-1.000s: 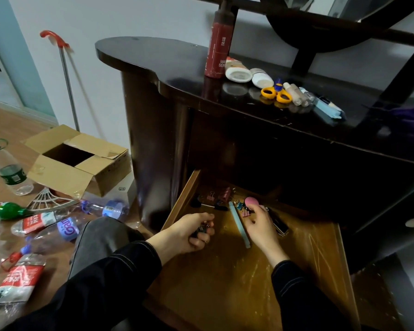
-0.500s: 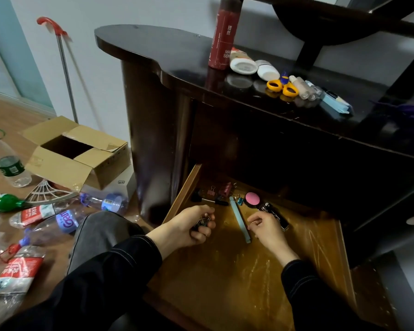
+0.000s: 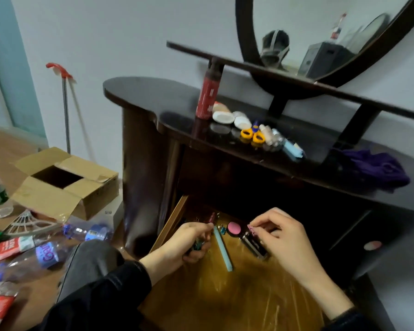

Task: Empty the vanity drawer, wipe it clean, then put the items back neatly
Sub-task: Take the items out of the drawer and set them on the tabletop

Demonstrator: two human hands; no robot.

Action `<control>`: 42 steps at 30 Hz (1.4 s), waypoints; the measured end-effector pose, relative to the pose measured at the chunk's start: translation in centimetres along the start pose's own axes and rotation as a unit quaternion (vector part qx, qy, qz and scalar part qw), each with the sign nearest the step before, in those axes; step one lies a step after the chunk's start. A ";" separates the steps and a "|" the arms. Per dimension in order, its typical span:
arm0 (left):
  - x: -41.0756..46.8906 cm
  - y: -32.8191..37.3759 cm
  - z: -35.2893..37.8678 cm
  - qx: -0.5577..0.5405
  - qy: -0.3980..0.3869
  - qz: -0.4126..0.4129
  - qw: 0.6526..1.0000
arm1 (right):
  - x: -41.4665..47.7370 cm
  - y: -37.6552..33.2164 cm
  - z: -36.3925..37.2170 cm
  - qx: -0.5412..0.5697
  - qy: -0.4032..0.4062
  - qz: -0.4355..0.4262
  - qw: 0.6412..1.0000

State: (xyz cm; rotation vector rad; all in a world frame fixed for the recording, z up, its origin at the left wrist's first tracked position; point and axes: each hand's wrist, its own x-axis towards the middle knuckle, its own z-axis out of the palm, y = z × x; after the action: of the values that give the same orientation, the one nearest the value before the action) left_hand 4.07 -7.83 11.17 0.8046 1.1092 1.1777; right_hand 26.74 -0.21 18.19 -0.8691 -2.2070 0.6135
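Note:
The wooden drawer (image 3: 172,225) stands pulled out under the dark vanity top (image 3: 153,99). My left hand (image 3: 189,242) is closed around several small binder clips near the drawer's left wall. My right hand (image 3: 280,237) pinches a small pink clip (image 3: 251,228) above the drawer's back. In the drawer lie a light blue stick (image 3: 222,249), a round pink compact (image 3: 234,227), a black case (image 3: 253,244) and a few clips (image 3: 212,217). On the vanity top stand a red bottle (image 3: 207,99), white jars (image 3: 224,116), yellow scissors (image 3: 252,135), small tubes (image 3: 270,134) and a purple cloth (image 3: 373,168).
An open cardboard box (image 3: 62,185) sits on the floor to the left, with several plastic bottles (image 3: 43,254) and a white fan (image 3: 29,224) around it. A red-handled mop (image 3: 65,99) leans on the wall. A round mirror (image 3: 320,32) rises above the vanity. My knee (image 3: 91,261) is beside the drawer.
My right hand has picked a pink clip up from the drawer's back and lifted it. My left hand stays closed on its clips. The camera has tilted upward.

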 end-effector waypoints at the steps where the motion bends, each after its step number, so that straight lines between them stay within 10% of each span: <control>1: -0.5 1.6 0.7 0.028 -0.010 0.040 0.999 | 0.8 -1.6 -1.3 0.021 0.010 -0.018 1.000; 11: -1.4 20.6 1.5 0.094 0.162 0.379 0.906 | 13.0 -8.5 -4.6 0.281 0.117 0.100 0.947; 17: 4.1 24.4 -3.0 0.375 0.305 0.370 0.793 | 19.6 -9.3 0.1 0.242 0.063 0.158 0.955; 32: 8.1 24.4 -4.0 0.573 0.159 0.325 0.735 | 23.3 -9.6 2.6 0.162 0.109 0.203 0.960; 42: 7.1 24.4 -4.3 0.518 0.127 0.358 0.767 | 23.3 -9.7 2.3 0.158 0.100 0.226 0.956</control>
State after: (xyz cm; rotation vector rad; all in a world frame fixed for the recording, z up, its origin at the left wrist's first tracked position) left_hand -7.20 4.43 30.83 2.1218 1.7918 1.2453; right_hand 8.34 9.86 32.42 -1.2118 -1.6727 1.0128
